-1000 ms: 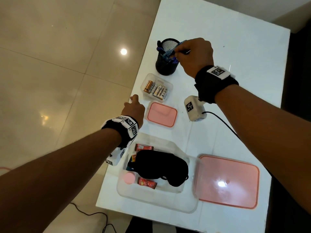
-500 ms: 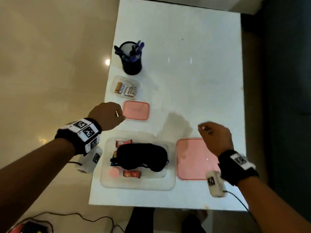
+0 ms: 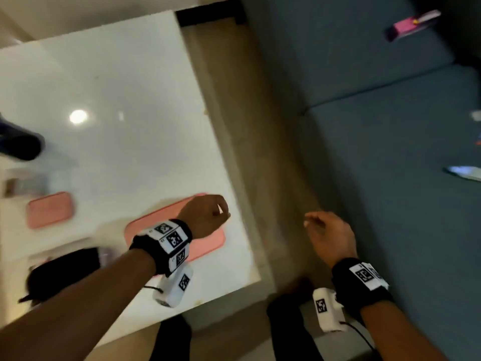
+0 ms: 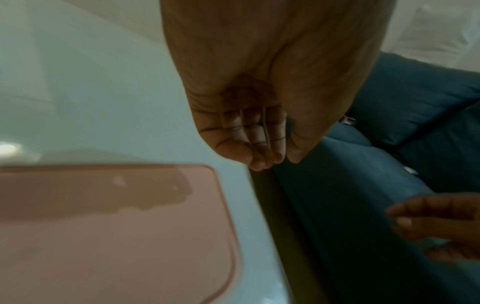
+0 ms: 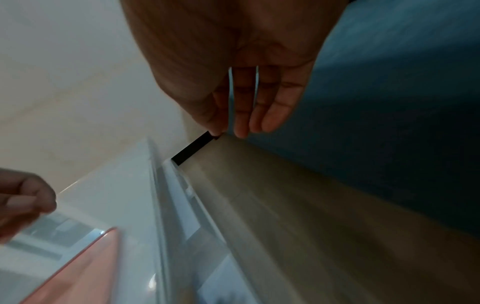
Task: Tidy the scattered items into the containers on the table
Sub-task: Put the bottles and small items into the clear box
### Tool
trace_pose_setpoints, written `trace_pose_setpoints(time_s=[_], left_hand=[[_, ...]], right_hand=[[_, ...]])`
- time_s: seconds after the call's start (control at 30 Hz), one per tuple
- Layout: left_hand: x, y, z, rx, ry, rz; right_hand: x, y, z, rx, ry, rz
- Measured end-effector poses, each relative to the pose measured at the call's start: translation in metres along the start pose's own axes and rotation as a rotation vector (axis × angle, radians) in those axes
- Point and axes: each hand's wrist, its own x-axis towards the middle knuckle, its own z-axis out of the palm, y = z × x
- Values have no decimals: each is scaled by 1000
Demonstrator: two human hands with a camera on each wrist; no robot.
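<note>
Most of the tidying looks done: the white table [image 3: 125, 95] shows no loose items in its visible part, the dark pen cup [image 3: 19, 145] sits at its left edge, and the black eye mask [image 3: 62, 272] lies in the clear container, blurred here. The large pink lid [image 3: 208, 241] and small pink lid [image 3: 49, 209] still lie off their boxes, so closing them probably remains. The left hand [image 3: 205, 214] hovers over the large lid, fingers loosely curled and holding nothing; the right hand [image 3: 330, 235] hangs relaxed and empty beyond the table's edge.
</note>
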Motion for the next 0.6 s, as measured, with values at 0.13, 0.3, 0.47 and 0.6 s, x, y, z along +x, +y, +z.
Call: trace_pose_setpoints(time_s=[0.13, 0.3, 0.47, 0.6], left_hand=[[61, 135, 91, -1, -115, 67], [134, 282, 176, 280, -44, 224], [193, 377, 214, 572, -132, 167], [221, 399, 225, 718, -199, 101]], right_hand=[[33, 111, -86, 0, 176, 111], [43, 238, -159, 17, 192, 372], [58, 286, -187, -34, 155, 287], [94, 300, -209, 71, 282, 259]])
